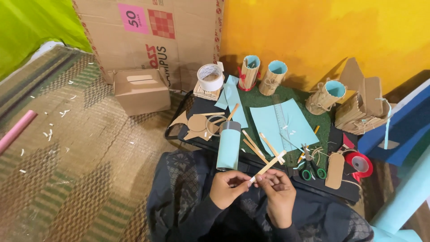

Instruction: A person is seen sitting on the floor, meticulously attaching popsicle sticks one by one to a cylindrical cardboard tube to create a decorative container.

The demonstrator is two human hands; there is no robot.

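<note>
Both hands close on one flat wooden stick [268, 166], held low at the centre of the view above the person's dark patterned lap. The left hand [229, 187] pinches the near end of the stick between thumb and fingertips. The right hand [278, 193] curls its fingers around the same end from the other side, the two hands touching. The stick angles up and away to the right; its far end lies over the loose sticks [259, 145] on the work surface.

Just beyond the left hand, a pale blue tube [229, 146] with a grey cap stands upright. Right of the sticks lie a pale blue paper sheet [281, 122] with a clear ruler across it, then green-handled scissors [312, 168], a brown card tag [334, 170] and a red tape roll [359, 163].

Further back, three stick-clad cups [272, 77] with blue linings stand along the yellow wall, beside a white tape roll [210, 77]. A small cardboard box [140, 91] sits on the woven mat [67, 148] to the left.
</note>
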